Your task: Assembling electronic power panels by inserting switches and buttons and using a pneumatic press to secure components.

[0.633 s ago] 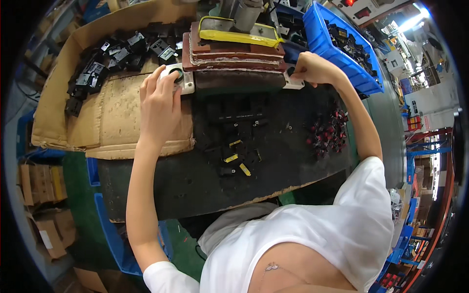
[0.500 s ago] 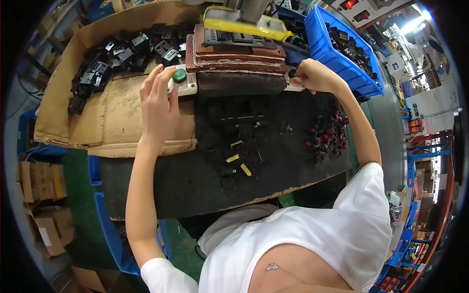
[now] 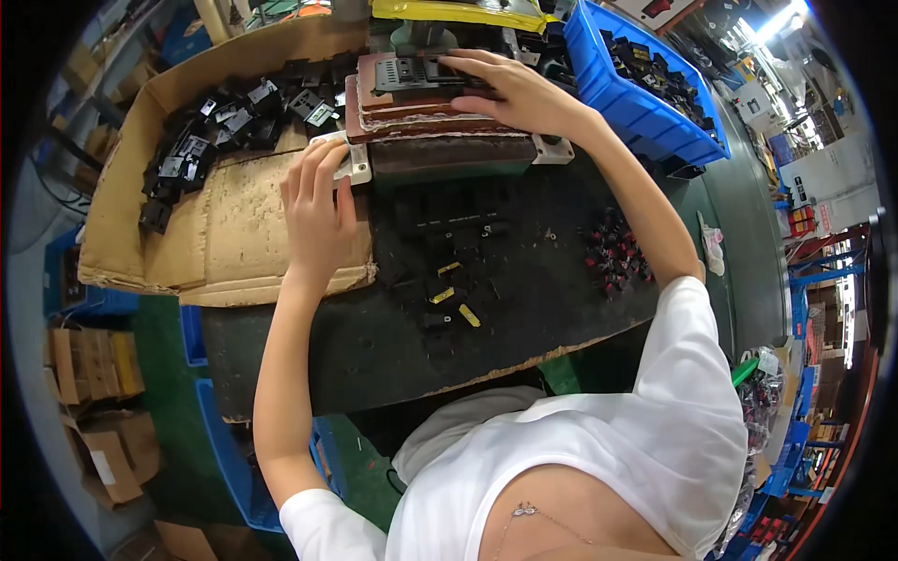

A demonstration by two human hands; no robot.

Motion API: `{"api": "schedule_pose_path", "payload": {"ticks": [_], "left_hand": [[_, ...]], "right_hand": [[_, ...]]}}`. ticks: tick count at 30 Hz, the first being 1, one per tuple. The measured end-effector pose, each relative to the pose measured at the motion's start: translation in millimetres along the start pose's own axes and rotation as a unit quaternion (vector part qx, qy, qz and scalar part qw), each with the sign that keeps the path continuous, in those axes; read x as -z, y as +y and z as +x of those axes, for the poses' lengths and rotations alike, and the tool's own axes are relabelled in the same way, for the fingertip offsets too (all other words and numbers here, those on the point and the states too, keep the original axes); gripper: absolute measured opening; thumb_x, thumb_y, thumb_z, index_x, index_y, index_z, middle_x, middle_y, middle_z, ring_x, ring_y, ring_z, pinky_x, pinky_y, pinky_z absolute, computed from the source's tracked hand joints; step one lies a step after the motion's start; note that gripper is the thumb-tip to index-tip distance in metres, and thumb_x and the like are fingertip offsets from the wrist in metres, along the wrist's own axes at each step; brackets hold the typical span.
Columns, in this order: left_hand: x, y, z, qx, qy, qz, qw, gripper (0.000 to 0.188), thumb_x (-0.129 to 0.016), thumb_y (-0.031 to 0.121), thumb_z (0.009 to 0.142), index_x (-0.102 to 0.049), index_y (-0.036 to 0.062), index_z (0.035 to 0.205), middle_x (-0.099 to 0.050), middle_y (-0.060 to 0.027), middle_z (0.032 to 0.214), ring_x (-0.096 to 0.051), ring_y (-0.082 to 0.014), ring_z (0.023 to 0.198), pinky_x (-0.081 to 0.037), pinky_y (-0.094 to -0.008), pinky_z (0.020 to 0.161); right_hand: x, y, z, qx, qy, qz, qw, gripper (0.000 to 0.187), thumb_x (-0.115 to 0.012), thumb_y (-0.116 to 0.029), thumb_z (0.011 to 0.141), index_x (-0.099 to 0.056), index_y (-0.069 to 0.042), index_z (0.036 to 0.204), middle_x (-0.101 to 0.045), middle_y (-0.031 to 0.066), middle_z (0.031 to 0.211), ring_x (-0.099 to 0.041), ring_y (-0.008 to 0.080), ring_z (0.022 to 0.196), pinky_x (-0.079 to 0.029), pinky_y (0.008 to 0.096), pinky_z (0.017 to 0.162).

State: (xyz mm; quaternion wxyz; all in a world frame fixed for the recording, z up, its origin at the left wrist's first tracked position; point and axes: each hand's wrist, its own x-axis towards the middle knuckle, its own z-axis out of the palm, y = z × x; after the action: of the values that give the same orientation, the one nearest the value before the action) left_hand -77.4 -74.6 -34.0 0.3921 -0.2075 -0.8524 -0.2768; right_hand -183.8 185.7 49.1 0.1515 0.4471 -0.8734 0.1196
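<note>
A black plastic housing [image 3: 400,75] lies on a stack of reddish-brown plates [image 3: 374,122] with pale edges, under the metal press head [image 3: 423,35]. My right hand [image 3: 524,93] reaches over the housing's right end. Its fingers are stretched out and its thumb is apart at the front; whether the fingertips touch the housing cannot be made out. At the left, my left hand [image 3: 316,201] rests by a white button box [image 3: 359,168], fingers extended, holding nothing; the hand hides the green button. A second white button box [image 3: 554,151] stands right of the plates, with no hand on it.
A cardboard box [image 3: 248,220] at the left holds several black housings [image 3: 192,154]. At the back right stands a blue bin [image 3: 622,110] of black parts. Small red-and-black pieces [image 3: 613,251] and yellow-topped pieces [image 3: 470,315] lie on the dark table [image 3: 374,360].
My right hand has left the right button box and moved left onto the housing area. The yellow-edged press head has risen off the housing. My left hand's fingers have lowered over the green button.
</note>
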Motion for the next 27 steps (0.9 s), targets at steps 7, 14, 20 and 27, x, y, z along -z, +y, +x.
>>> {"api": "schedule_pose_path", "payload": {"ticks": [7, 14, 20, 27], "left_hand": [[5, 3, 0, -0.005, -0.01, -0.002, 1.0, 0.036, -0.052, -0.001, 0.078, -0.049, 0.0046, 0.113, -0.052, -0.0104, 0.115, -0.046, -0.0285, 0.111, -0.034, -0.0385, 0.093], [14, 1, 7, -0.007, 0.024, -0.025, 0.999, 0.033, -0.054, -0.002, 0.077, -0.051, 0.0021, 0.11, -0.054, -0.0127, 0.11, -0.048, -0.0298, 0.108, -0.038, -0.0382, 0.09], [12, -1, 8, 0.063, 0.088, -0.084, 0.991, 0.022, -0.058, 0.005, 0.082, -0.055, 0.0004, 0.103, -0.058, -0.012, 0.099, -0.054, -0.0254, 0.097, -0.04, -0.0331, 0.087], [-3, 27, -10, 0.283, -0.004, -0.503, 0.816, 0.013, -0.062, 0.01, 0.085, -0.058, -0.0008, 0.092, -0.06, -0.0015, 0.083, -0.054, -0.0066, 0.078, -0.042, -0.0191, 0.07]], "right_hand": [[-11, 16, 19, 0.021, -0.035, 0.003, 0.999, 0.063, -0.057, -0.052, 0.081, -0.045, -0.013, 0.13, -0.048, 0.0152, 0.115, -0.048, 0.0318, 0.106, -0.041, 0.038, 0.09], [-5, 22, 28, 0.037, -0.024, 0.013, 0.999, 0.049, -0.055, -0.047, 0.084, -0.053, -0.017, 0.122, -0.052, 0.0136, 0.101, -0.051, 0.0302, 0.097, -0.042, 0.0355, 0.085], [5, -7, 13, 0.05, 0.121, -0.069, 0.989, 0.044, -0.056, -0.032, 0.087, -0.047, -0.015, 0.126, -0.05, 0.0113, 0.109, -0.05, 0.0281, 0.096, -0.04, 0.0388, 0.085], [4, -105, -36, 0.086, 0.179, -0.146, 0.969, 0.061, -0.069, -0.03, 0.07, -0.049, -0.016, 0.126, -0.051, 0.0039, 0.113, -0.051, 0.0219, 0.098, -0.04, 0.0358, 0.084]]}}
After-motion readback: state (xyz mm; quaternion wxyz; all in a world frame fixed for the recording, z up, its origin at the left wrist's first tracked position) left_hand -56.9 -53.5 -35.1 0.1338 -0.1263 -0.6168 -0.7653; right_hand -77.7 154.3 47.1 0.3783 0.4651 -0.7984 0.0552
